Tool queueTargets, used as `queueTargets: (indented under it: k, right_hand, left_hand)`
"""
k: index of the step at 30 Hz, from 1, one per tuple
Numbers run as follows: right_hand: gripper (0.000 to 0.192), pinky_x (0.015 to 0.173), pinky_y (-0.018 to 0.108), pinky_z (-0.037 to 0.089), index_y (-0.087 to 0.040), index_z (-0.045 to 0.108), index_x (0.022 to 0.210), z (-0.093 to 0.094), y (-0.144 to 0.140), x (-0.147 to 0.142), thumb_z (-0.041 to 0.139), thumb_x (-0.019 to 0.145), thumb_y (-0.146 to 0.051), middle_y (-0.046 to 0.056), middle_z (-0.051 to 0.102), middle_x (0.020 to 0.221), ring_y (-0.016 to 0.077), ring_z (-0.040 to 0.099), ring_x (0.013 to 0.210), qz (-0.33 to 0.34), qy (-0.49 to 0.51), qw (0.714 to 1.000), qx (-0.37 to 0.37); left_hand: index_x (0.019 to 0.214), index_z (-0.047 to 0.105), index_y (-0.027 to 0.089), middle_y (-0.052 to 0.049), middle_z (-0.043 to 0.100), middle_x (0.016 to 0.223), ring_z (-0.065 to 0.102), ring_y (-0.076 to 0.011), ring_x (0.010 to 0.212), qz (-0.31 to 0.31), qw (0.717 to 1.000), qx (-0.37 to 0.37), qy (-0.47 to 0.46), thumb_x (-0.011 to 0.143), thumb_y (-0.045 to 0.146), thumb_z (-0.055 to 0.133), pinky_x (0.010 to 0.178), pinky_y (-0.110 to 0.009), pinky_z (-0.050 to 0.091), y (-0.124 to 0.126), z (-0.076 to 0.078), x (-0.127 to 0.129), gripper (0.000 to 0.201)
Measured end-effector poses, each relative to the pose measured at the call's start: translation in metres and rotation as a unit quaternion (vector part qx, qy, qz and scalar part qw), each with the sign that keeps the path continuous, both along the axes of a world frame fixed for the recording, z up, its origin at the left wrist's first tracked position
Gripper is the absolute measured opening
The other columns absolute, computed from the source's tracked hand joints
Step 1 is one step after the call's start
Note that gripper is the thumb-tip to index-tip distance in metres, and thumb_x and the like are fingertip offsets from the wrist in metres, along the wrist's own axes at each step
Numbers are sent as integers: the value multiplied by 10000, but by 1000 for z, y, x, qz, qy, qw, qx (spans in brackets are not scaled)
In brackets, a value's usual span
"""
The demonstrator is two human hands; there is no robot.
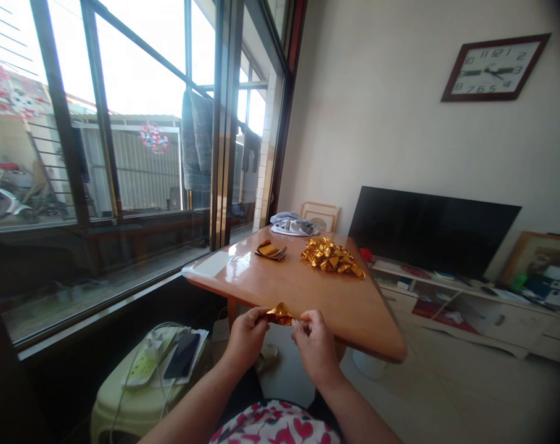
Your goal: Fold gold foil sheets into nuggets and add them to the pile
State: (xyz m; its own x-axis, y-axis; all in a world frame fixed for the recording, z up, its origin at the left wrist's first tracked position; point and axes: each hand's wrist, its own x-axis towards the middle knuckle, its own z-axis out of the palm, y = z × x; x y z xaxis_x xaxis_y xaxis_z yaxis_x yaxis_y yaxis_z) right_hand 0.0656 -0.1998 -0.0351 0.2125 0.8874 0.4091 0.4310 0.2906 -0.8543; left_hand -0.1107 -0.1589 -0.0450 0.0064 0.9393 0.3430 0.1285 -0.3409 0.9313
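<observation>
A small piece of gold foil paper (280, 314) is pinched between both my hands just below the near edge of the wooden table (308, 290). My left hand (247, 336) grips its left end and my right hand (313, 341) grips its right end. Farther back on the table lies a heap of folded gold foil pieces (332, 256). To the left of that heap sits a short stack of flat gold foil sheets (271, 250).
A grey cloth (293, 224) lies at the table's far end, in front of a leaning frame (321, 214). A pale green stool (136, 404) at lower left carries a phone (182, 356) and a power strip (145, 364). A dark television (428, 229) stands on a low white cabinet (493, 320) to the right.
</observation>
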Motion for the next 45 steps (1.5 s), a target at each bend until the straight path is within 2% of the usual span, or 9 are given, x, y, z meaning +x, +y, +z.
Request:
queueTargets:
  k: [4, 11, 19, 25, 34, 41, 45]
  right_hand:
    - [345, 560, 268, 445, -210, 627, 798, -1, -1, 2, 544, 920, -522, 28, 691, 655, 209, 652, 634, 13, -29, 999, -19]
    - [334, 602, 272, 453, -181, 705, 930, 5, -4, -2, 563, 911, -483, 57, 742, 782, 208, 650, 676, 27, -25, 999, -6]
    - [354, 615, 285, 480, -170, 717, 924, 4, -6, -3, 562, 908, -488, 61, 733, 713, 213, 654, 641, 24, 2, 1000, -19]
    - [372, 611, 289, 492, -166, 722, 979, 4, -6, -5, 575, 896, -498, 70, 744, 746, 224, 668, 665, 34, 25, 999, -11]
    - [332, 633, 268, 500, -176, 706, 997, 2, -6, -7, 598, 897, -474, 67, 750, 829, 210, 672, 719, 35, 25, 999, 0]
    - [338, 610, 252, 510, -177, 704, 1007, 7, -12, -13, 598, 911, -483, 62, 754, 842, 198, 675, 708, 56, 44, 997, 12]
    - [336, 647, 259, 540, -182, 720, 998, 12, -14, -14, 608, 905, -485, 66, 765, 854, 211, 699, 731, 46, 36, 998, 19]
  left_hand:
    - [1039, 776, 165, -74, 788, 950, 693, -221, 806, 0, 1000, -3, -4, 782, 237, 583, 747, -300, 523, 0, -1, 0, 329]
    - [1038, 778, 168, -71, 783, 933, 683, -222, 804, -6, 1000, -4, 4, 781, 229, 575, 734, -295, 513, 1, -3, -2, 334]
    - [1036, 775, 149, -77, 776, 903, 674, -222, 793, -3, 1000, -14, -5, 776, 238, 578, 726, -294, 504, 0, -3, -1, 339]
    - [1005, 782, 164, -65, 775, 893, 666, -217, 784, -5, 999, -33, -28, 761, 232, 596, 720, -288, 495, -5, 4, 0, 314]
    - [974, 767, 118, -58, 737, 774, 603, -151, 635, -26, 989, -98, -103, 718, 248, 633, 593, -242, 438, -10, 10, 3, 317]
    - [973, 764, 104, -64, 729, 780, 584, -135, 634, -47, 978, -142, -146, 692, 266, 683, 603, -241, 422, -13, 10, 1, 334]
    - [960, 758, 108, -65, 731, 795, 590, -133, 632, -63, 969, -167, -173, 668, 271, 714, 606, -241, 423, -11, 6, 0, 338]
